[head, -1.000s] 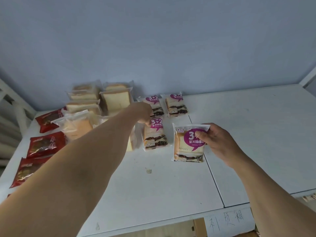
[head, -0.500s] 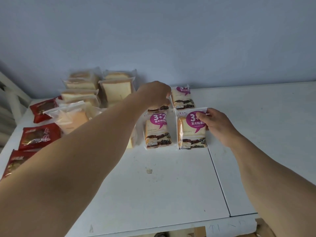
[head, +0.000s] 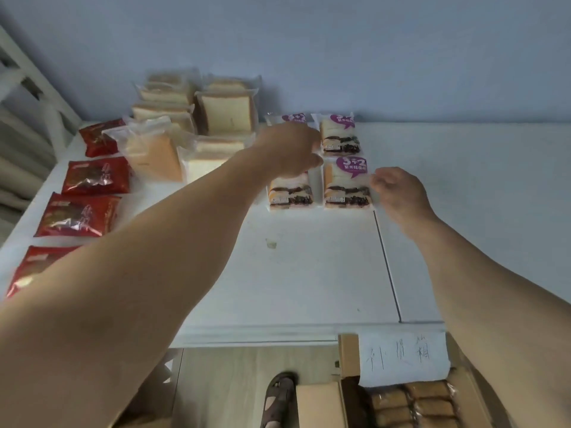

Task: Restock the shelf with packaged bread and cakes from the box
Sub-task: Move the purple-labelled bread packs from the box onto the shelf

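Purple-label cake packs [head: 346, 183] beside toast bags [head: 227, 116]; left fingers [head: 312, 160] hidden, grip unclear; right fingers [head: 381, 180] curled, empty.

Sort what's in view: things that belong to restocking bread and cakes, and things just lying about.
Belongs to the job:
purple-label cake packs
sliced bread packs
red cake packs
cardboard box
shelf

Just there:
handwritten paper note
sandalled foot
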